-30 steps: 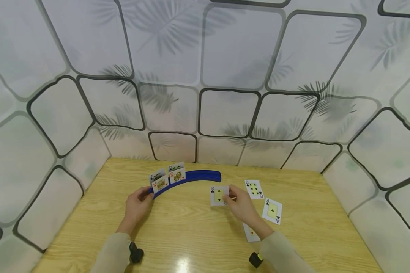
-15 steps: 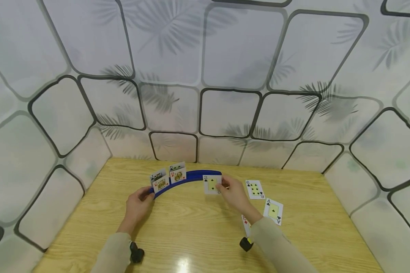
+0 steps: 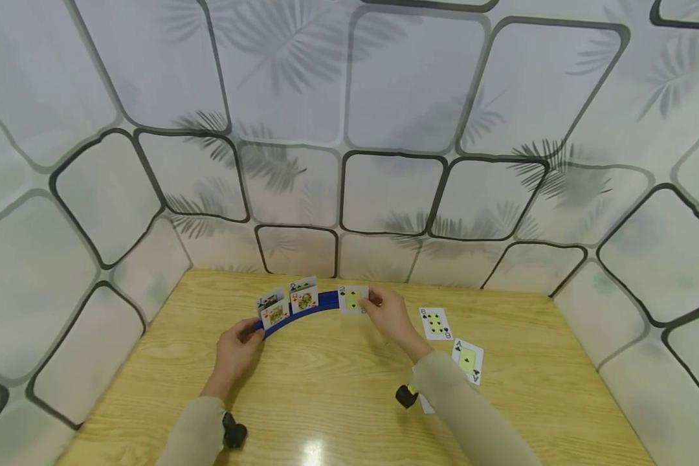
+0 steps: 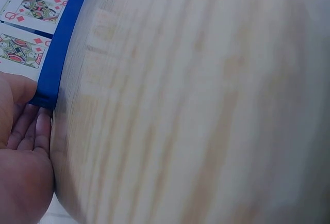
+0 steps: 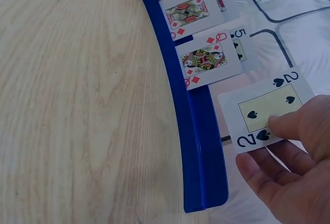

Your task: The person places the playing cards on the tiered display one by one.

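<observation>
In the right wrist view, the two of spades is pinched by the right hand, thumb and fingers parted only by the card, at the free right part of the blue card holder; whether card and holder touch cannot be told. By the left hand the holder's other end is clasped, with the jack of diamonds just beside that grip and the queen of diamonds farther along. Right of the pinching grip, a six and an ace are laid on the table.
</observation>
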Demonstrator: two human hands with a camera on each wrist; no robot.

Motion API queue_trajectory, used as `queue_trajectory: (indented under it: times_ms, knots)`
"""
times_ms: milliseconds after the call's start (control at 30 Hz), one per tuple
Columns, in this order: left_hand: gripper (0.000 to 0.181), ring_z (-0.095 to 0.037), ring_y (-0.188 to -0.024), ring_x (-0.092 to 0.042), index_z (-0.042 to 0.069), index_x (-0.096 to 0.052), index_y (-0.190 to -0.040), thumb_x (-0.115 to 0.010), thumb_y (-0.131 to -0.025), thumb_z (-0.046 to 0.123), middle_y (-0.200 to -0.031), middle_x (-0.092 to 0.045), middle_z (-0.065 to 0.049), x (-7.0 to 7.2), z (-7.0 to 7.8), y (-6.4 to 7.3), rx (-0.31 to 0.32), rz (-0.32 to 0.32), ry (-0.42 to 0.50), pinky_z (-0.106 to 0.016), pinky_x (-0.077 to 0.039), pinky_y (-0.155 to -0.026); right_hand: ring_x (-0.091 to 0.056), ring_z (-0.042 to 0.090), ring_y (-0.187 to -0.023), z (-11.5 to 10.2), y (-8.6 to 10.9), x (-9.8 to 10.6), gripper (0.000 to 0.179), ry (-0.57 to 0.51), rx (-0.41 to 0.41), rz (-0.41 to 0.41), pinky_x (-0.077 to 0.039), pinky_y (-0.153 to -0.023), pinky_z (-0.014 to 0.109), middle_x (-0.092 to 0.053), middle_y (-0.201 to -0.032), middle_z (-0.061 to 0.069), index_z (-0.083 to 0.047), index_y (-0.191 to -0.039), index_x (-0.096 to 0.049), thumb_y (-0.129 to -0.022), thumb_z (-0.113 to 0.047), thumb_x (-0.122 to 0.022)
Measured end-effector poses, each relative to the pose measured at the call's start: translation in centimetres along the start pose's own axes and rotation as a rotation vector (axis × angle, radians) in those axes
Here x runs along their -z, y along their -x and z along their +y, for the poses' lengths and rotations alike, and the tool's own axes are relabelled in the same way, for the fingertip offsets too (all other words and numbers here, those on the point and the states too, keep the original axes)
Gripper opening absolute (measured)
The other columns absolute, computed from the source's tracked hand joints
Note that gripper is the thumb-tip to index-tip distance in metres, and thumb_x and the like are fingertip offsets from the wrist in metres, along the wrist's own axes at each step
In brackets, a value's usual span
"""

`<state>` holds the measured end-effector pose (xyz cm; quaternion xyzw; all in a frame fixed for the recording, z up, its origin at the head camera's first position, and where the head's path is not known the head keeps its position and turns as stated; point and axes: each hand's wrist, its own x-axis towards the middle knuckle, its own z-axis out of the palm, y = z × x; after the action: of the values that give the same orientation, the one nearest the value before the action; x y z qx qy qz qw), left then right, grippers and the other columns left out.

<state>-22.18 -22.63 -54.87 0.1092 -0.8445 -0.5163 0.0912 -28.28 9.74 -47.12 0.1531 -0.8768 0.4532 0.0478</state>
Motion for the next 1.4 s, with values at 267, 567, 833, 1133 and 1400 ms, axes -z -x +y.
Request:
queue_trajectory:
  times_ms: [267, 567, 833, 1133, 1400]
  knots:
    - [0.036, -0.039, -0.119, -0.068, -0.006, -0.065, -0.136, -0.064, -0.102, 0.007, -0.135, -0.068, -0.029, -0.1, 0.1, -0.1, 0.000, -0.005, -0.010, -0.036, -0.056, -0.100, -0.047, 0.013, -0.066, 0.2, -1.8, -0.5, 0.022, 0.000, -0.013, 0.006, -0.041, -0.062, 0.025, -0.061, -0.073, 0.006, -0.004, -0.081, -0.064, -0.101, -0.010, -0.069]
    - [0.036, -0.038, -0.119, -0.069, -0.005, -0.066, -0.136, -0.064, -0.101, 0.006, -0.135, -0.068, -0.028, -0.5, -0.1, -0.2, 0.004, -0.013, 0.001, -0.036, -0.056, -0.100, -0.053, 0.015, -0.069, 0.6, -3.0, -1.2, 0.025, -0.009, -0.073, 0.018, -0.042, -0.058, 0.023, -0.072, -0.092, 0.018, 0.003, -0.124, -0.074, -0.105, -0.004, -0.059]
    - [0.035, -0.039, -0.118, -0.069, -0.005, -0.066, -0.135, -0.065, -0.102, 0.006, -0.134, -0.068, -0.028, -0.5, 0.1, -0.2, -0.017, -0.009, -0.012, -0.044, -0.056, -0.103, -0.069, 0.026, -0.096, 1.3, -4.1, -2.0, 0.023, -0.009, -0.041, 0.089, -0.059, -0.083, 0.038, -0.078, -0.110, 0.020, 0.004, -0.119, -0.076, -0.101, -0.004, -0.067]
    - [0.036, -0.041, -0.122, -0.067, -0.006, -0.065, -0.136, -0.064, -0.102, 0.007, -0.137, -0.066, -0.030, -0.2, 0.0, -0.1, -0.014, -0.020, -0.010, -0.051, -0.054, -0.107, -0.068, 0.023, -0.093, 1.5, -4.9, -3.0, 0.021, -0.022, -0.063, 0.124, -0.056, -0.079, 0.034, -0.078, -0.110, 0.016, -0.001, -0.118, -0.078, -0.101, -0.008, -0.068]
    - [0.036, -0.038, -0.120, -0.068, -0.004, -0.066, -0.136, -0.064, -0.102, 0.008, -0.136, -0.067, -0.028, 0.0, 0.0, 0.1, 0.006, -0.010, -0.013, -0.040, -0.056, -0.101, -0.069, 0.027, -0.098, 1.5, -5.4, -4.1, 0.020, -0.023, -0.055, 0.139, -0.058, -0.085, 0.041, -0.078, -0.111, 0.017, -0.001, -0.117, -0.079, -0.101, -0.010, -0.069]
